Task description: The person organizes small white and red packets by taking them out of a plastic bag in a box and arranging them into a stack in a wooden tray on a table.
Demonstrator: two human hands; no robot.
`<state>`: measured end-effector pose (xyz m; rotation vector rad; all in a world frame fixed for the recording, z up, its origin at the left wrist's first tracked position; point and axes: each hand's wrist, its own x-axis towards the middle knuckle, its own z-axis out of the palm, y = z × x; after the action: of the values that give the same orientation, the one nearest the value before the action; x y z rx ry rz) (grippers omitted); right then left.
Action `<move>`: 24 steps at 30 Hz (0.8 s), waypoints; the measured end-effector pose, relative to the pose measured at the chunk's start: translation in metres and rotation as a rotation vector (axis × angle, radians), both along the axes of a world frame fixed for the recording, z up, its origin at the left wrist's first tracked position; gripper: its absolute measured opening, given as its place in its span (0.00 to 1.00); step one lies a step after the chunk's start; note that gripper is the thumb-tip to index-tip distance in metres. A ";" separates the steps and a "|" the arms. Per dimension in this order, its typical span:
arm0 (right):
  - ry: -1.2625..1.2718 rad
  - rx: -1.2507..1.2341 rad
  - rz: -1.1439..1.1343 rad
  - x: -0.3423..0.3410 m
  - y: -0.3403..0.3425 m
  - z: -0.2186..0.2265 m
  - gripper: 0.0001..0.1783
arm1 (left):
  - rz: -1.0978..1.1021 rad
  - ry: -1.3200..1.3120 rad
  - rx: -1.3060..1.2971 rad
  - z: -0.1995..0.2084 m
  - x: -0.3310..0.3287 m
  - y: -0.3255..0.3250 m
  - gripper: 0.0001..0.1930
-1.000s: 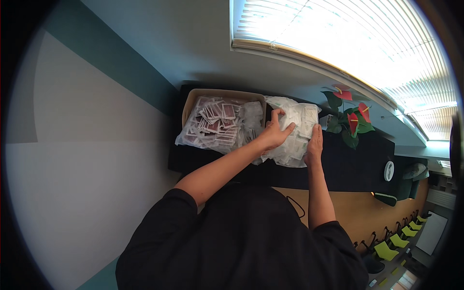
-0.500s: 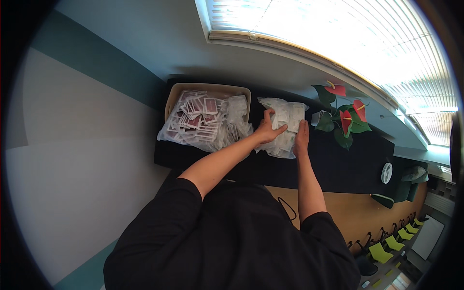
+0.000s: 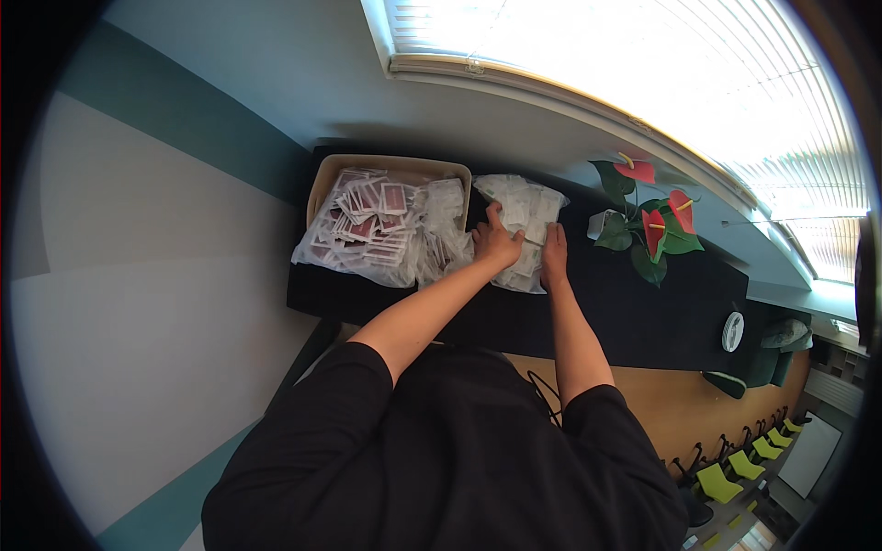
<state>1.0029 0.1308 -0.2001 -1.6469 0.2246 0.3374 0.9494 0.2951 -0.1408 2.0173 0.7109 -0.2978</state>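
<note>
A clear plastic bag filled with whitish flat packets lies on the black-covered table, right of a beige bin. My left hand rests on the bag's near left part, its thumb and fingers spread apart. Along the bag's right edge my right hand is laid with straight fingers, touching the side. The undersides of both hands are hidden. In the bin, another clear bag holds many small white-edged, reddish-brown packets and hangs over the near rim. Beside them is a crumpled clear bag of packets.
A potted plant with red flowers stands right of the bag. Farther right, a round white object sits near the edge of the black table. A wall and window blinds rise behind. Yellow-green chairs stand at lower right.
The bag of whitish packets has shifted left, closer to the bin, with both my hands moving along with it. My left hand's fingers still show spread.
</note>
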 end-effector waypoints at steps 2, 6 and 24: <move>-0.035 -0.077 0.033 0.001 -0.005 -0.007 0.24 | -0.005 -0.032 0.009 0.003 -0.002 -0.002 0.52; -0.091 -0.299 0.025 0.002 -0.003 -0.007 0.21 | -0.001 -0.006 0.029 0.013 -0.008 -0.003 0.63; -0.174 -0.782 0.061 0.000 0.006 0.025 0.28 | -0.116 -0.268 -0.087 0.052 -0.036 0.004 0.58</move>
<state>1.0030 0.1364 -0.1753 -2.4457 0.1845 0.1500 0.9136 0.2991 -0.0889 1.9704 0.4080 -0.1187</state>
